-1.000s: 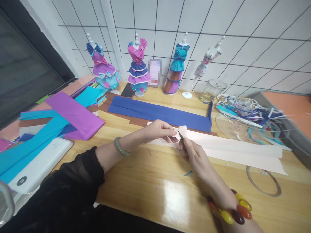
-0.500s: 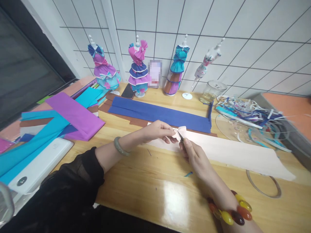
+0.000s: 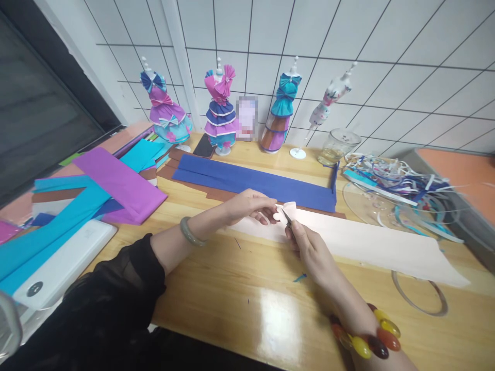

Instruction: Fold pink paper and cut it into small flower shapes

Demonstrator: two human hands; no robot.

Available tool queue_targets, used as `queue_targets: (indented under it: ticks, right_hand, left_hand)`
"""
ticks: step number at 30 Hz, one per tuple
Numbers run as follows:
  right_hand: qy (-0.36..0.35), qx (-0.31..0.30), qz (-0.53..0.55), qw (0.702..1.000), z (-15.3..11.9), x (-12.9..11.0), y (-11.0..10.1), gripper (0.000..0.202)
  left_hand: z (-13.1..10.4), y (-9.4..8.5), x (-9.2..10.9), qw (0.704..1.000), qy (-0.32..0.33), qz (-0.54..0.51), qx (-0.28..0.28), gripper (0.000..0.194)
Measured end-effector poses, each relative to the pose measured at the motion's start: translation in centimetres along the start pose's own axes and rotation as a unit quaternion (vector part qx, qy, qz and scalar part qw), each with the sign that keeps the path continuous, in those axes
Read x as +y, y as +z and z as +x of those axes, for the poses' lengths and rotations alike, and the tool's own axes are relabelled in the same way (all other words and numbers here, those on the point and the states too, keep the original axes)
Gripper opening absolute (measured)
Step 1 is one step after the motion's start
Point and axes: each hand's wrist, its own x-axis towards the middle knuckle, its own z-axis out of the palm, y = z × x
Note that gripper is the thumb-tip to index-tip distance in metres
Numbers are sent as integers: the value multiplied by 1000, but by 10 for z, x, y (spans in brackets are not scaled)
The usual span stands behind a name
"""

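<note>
My right hand [image 3: 307,247] is closed around a slim dark pair of tweezers [image 3: 287,217], its tip pointing up and left. At that tip is a small folded piece of pale pink paper or cloth [image 3: 290,210], held above the table. My left hand [image 3: 253,206] is beside the piece, palm inward, with its fingers loosely bent and apart; the fingertips are close to the piece's left edge, and I cannot tell whether they touch it. Beneath both hands lies a long pale pink strip [image 3: 371,242]. Behind it is a wide dark blue strip [image 3: 251,178].
Dressed mini mannequins [image 3: 220,113] and a bare one [image 3: 332,98] stand along the tiled wall. A glass jar [image 3: 340,144] and a heap of strip scraps [image 3: 398,178] are at right. Coloured strips [image 3: 119,180] and a white device [image 3: 65,263] lie left. A ring [image 3: 419,293] lies front right.
My left hand has shifted slightly left and its fingers have loosened from the pale pink piece. My right hand with the tweezers has stayed almost still.
</note>
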Motion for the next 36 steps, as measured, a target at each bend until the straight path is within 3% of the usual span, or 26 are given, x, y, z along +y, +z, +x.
queue_targets:
  ticks: [4,10,24,36]
  right_hand:
    - [-9,6,-9,1000,0,0,0,42]
    - [-2,4,-14,1000,0,0,0,43]
    - [-6,2,-13,1000,1,1,1,43]
    - [-4,1,-2,1000,0,1,0,42]
  left_hand:
    - [-1,1,2,1000,0,7,8,40]
    - [-3,2,2,996,18,92,3,34]
    - [-2,6,0,998,-7,55,33,27]
    - [-1,3,-2,999,0,36,12,24]
